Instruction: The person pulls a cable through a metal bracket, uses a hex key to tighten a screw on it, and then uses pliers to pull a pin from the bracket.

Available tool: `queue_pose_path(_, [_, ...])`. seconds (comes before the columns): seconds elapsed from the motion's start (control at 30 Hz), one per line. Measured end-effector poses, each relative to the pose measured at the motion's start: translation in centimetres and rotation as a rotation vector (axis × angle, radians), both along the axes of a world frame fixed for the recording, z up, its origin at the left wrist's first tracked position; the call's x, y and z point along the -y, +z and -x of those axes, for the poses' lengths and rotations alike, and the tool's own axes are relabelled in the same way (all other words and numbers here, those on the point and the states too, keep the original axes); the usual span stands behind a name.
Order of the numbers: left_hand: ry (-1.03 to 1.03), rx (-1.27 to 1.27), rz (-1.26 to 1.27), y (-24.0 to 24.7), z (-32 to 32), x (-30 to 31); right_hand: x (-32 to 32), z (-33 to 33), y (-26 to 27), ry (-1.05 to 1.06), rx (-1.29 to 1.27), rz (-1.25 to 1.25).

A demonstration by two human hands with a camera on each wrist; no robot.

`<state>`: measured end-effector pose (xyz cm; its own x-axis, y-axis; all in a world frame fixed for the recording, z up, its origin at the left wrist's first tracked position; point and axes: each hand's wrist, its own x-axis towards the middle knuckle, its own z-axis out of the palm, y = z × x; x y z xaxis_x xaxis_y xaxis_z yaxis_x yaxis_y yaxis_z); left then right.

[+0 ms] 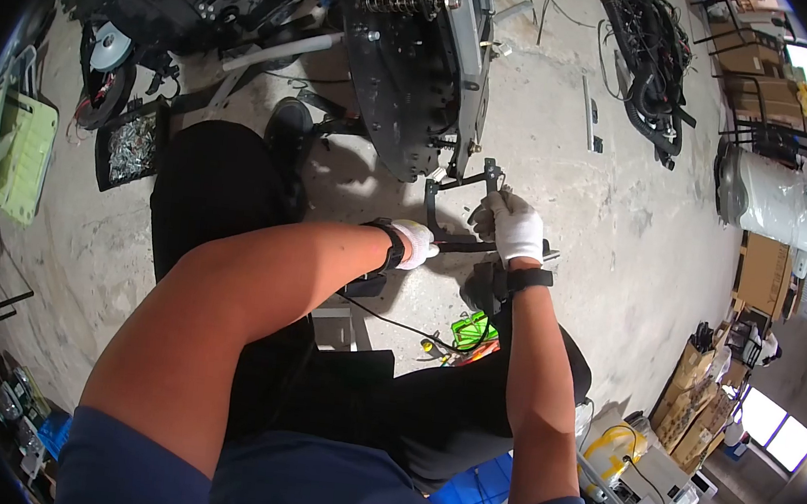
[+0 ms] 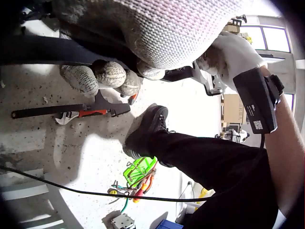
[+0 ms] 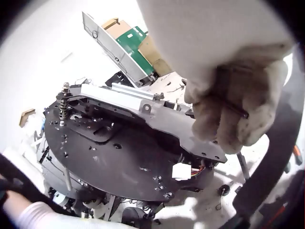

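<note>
Both hands wear white knit gloves. My left hand [image 1: 414, 244] grips a black metal frame [image 2: 33, 50], its fingers [image 2: 112, 74] curled round the bar. At the frame's other end, my right hand [image 1: 517, 229] has bent fingers around a thin dark rod [image 3: 233, 109], whose tip pokes out between them; its full shape is hidden. The frame's curved arm [image 3: 276, 164] passes beside that hand. Just ahead of both hands stands a large machine with a round black plate [image 3: 128, 157] and a coil spring [image 3: 64, 102].
On the floor below lie an adjustable wrench [image 2: 66, 117], a flat black bar [image 2: 43, 111] and a green tray [image 2: 138, 172] with hand tools. A black cable [image 2: 95, 192] crosses the space near the knees. A parts tray [image 1: 132, 148] and a wiring bundle [image 1: 649, 72] lie farther out.
</note>
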<state>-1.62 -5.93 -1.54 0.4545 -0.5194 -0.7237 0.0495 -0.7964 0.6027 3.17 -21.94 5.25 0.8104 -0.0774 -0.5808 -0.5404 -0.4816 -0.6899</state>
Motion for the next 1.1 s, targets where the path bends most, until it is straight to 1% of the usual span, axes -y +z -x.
queue_pose_path(0.07, [-0.005,0.012,-0.003,-0.1,0.0,0.1,-0.1,-0.1,-0.1,0.024,-0.001,0.027])
queue_pose_path(0.13, [-0.010,0.007,-0.007,0.0,-0.1,0.1,-0.4,-0.2,0.1,0.004,-0.045,0.016])
queue_pose_path(0.47, [-0.025,0.034,0.007,0.1,-0.1,0.1,-0.9,-0.5,0.3,0.049,-0.047,0.054])
queue_pose_path(0.5, [-0.024,0.034,0.006,0.3,-0.1,0.0,-1.0,-0.5,0.6,0.061,-0.048,0.085])
queue_pose_path(0.57, [0.025,0.016,-0.003,0.9,-0.1,-0.1,-1.3,-0.6,0.9,0.073,-0.048,0.115])
queue_pose_path(0.63, [0.028,0.015,0.004,0.7,-0.1,0.0,-1.5,-0.6,1.1,0.069,-0.068,0.141])
queue_pose_path(0.93, [0.029,0.028,-0.004,0.9,-0.4,0.2,-0.2,-1.2,0.2,0.006,-0.095,-0.005])
queue_pose_path(1.1, [0.032,0.028,0.003,0.6,-0.2,0.1,-0.2,-1.2,0.4,0.013,-0.108,0.000])
